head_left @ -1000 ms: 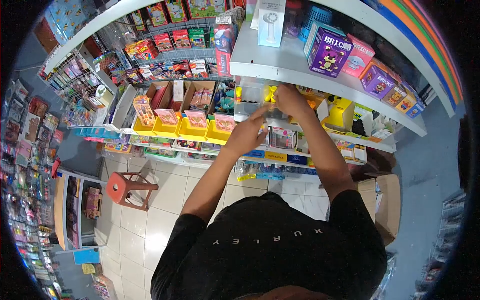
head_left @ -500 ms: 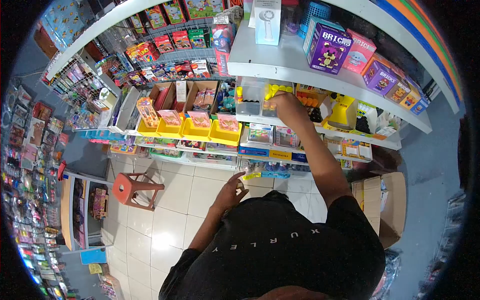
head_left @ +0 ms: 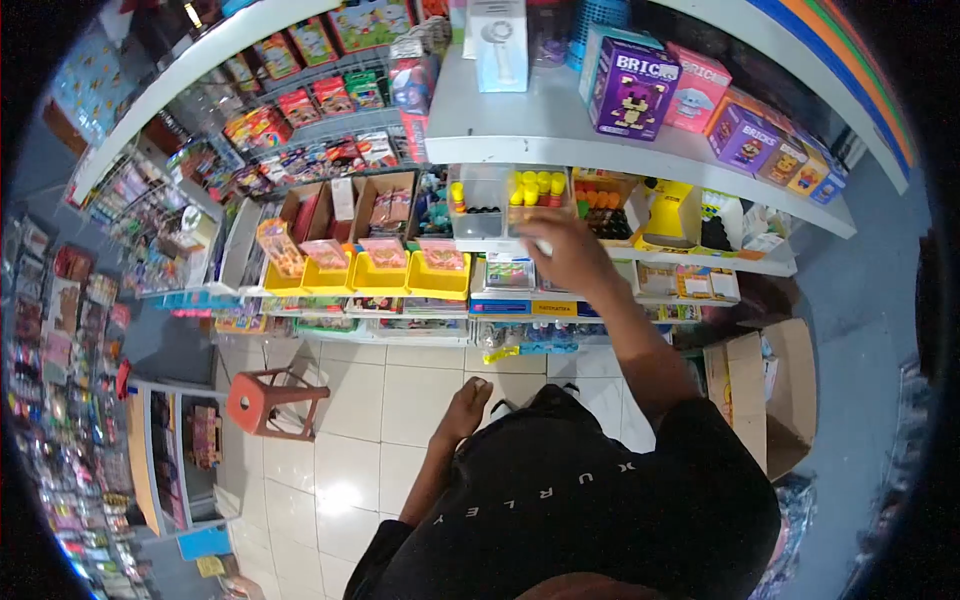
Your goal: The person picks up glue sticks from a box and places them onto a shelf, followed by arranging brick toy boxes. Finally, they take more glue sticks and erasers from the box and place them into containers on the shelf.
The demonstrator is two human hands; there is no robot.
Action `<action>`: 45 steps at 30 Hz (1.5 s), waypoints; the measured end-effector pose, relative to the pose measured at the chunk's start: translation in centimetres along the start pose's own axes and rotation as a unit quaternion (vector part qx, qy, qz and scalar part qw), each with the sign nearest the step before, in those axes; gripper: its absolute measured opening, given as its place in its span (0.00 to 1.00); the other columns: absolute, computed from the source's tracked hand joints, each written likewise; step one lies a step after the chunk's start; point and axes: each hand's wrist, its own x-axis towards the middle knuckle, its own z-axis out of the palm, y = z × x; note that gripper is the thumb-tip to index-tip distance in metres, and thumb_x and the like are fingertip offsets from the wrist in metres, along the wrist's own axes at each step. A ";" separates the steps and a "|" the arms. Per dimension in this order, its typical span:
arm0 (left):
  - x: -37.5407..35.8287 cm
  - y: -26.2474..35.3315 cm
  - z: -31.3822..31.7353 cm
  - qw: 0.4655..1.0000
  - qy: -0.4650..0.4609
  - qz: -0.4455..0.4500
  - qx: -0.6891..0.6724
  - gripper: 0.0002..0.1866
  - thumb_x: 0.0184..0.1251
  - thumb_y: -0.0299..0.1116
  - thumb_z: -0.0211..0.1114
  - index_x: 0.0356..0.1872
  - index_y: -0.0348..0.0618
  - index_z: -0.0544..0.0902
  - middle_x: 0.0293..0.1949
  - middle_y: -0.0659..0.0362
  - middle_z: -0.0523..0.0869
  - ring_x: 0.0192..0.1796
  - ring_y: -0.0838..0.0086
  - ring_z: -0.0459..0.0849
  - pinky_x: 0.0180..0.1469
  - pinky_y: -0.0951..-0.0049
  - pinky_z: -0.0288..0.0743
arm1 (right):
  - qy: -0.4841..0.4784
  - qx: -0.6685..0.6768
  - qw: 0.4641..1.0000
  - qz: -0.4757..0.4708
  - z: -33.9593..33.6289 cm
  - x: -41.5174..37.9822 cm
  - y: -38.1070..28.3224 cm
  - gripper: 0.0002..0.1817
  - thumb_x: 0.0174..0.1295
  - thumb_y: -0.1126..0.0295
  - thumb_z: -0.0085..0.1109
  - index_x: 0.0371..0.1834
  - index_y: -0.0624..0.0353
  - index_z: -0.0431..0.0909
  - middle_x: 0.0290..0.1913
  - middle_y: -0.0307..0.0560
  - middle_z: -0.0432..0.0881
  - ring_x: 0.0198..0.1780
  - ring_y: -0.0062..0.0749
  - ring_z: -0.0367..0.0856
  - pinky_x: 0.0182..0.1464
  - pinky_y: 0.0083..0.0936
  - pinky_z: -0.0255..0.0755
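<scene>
My right hand (head_left: pixel 568 252) is in front of the clear plastic bin (head_left: pixel 482 225), just below several yellow-capped bottles (head_left: pixel 535 187) standing in its right compartment. Motion smears its fingers, which point left across the bin's front. In the left compartment are one more yellow-capped bottle (head_left: pixel 458 196) and some black-topped items (head_left: pixel 483 210). My left hand (head_left: pixel 466 408) hangs low over the tiled floor, near my waist. Its fingers are curled in, with nothing showing in them.
Yellow bins (head_left: pixel 437 284) line the shelf to the left. Boxes marked BRICKS (head_left: pixel 632 90) stand on the grey upper shelf (head_left: pixel 540 135), whose edge juts out above the bin. A red stool (head_left: pixel 272 402) stands at left; an open cardboard box (head_left: pixel 790 400) is at right.
My right hand has drawn back from the yellow-capped bottles and now sits lower, before the bin. My left hand has dropped slightly and its fingers have curled in. The view has shifted a little.
</scene>
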 end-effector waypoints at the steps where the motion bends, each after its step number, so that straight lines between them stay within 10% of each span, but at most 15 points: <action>1: 0.4 -1.0 0.3 0.997 -0.022 -0.026 -0.067 0.16 0.78 0.43 0.52 0.37 0.38 0.75 0.25 0.61 0.72 0.28 0.77 0.70 0.33 0.71 0.68 | -0.027 0.061 0.997 0.030 0.6 -1.3 -0.3 0.09 0.62 0.70 0.62 0.43 0.61 0.83 0.42 0.53 0.84 0.46 0.45 0.83 0.49 0.38 0.77; 9: 3.4 -0.9 2.2 0.960 -0.105 -0.016 -0.258 0.30 0.80 0.55 0.42 0.61 0.36 0.73 0.34 0.65 0.72 0.30 0.80 0.70 0.33 0.77 0.67 | -0.210 0.222 0.939 0.161 5.7 -13.6 -0.4 0.10 0.59 0.73 0.66 0.43 0.64 0.84 0.36 0.51 0.85 0.37 0.37 0.86 0.40 0.28 0.80; 16: 7.9 4.4 3.3 0.856 -0.170 0.000 -0.488 0.33 0.78 0.59 0.40 0.72 0.47 0.62 0.62 0.54 0.73 0.58 0.64 0.74 0.57 0.62 0.66 | -0.148 0.265 0.912 0.277 4.0 -15.3 -1.0 0.14 0.62 0.64 0.65 0.46 0.62 0.83 0.37 0.52 0.87 0.36 0.35 0.86 0.41 0.30 0.79; 23: 10.5 9.0 6.5 0.820 -0.243 0.012 -0.519 0.35 0.78 0.60 0.40 0.75 0.46 0.59 0.64 0.54 0.72 0.63 0.63 0.73 0.62 0.57 0.66 | -0.054 0.313 0.879 0.356 0.0 -13.6 -2.4 0.15 0.62 0.72 0.68 0.49 0.64 0.77 0.41 0.48 0.87 0.43 0.29 0.87 0.47 0.26 0.81; 38: 9.0 8.9 7.1 0.948 -0.303 0.022 -0.099 0.34 0.81 0.56 0.38 0.75 0.40 0.62 0.68 0.53 0.71 0.66 0.69 0.71 0.67 0.66 0.63 | -0.007 0.390 0.831 0.395 2.2 -17.9 -1.5 0.17 0.61 0.77 0.67 0.52 0.62 0.75 0.42 0.45 0.83 0.46 0.27 0.84 0.52 0.25 0.80; 45: 7.9 6.2 8.0 0.938 -0.198 -0.027 -0.284 0.38 0.78 0.60 0.39 0.76 0.41 0.57 0.64 0.49 0.75 0.54 0.66 0.80 0.54 0.65 0.74 | -0.105 0.354 0.866 0.336 2.1 -18.2 1.0 0.14 0.60 0.67 0.66 0.48 0.58 0.84 0.41 0.49 0.87 0.41 0.29 0.86 0.47 0.28 0.80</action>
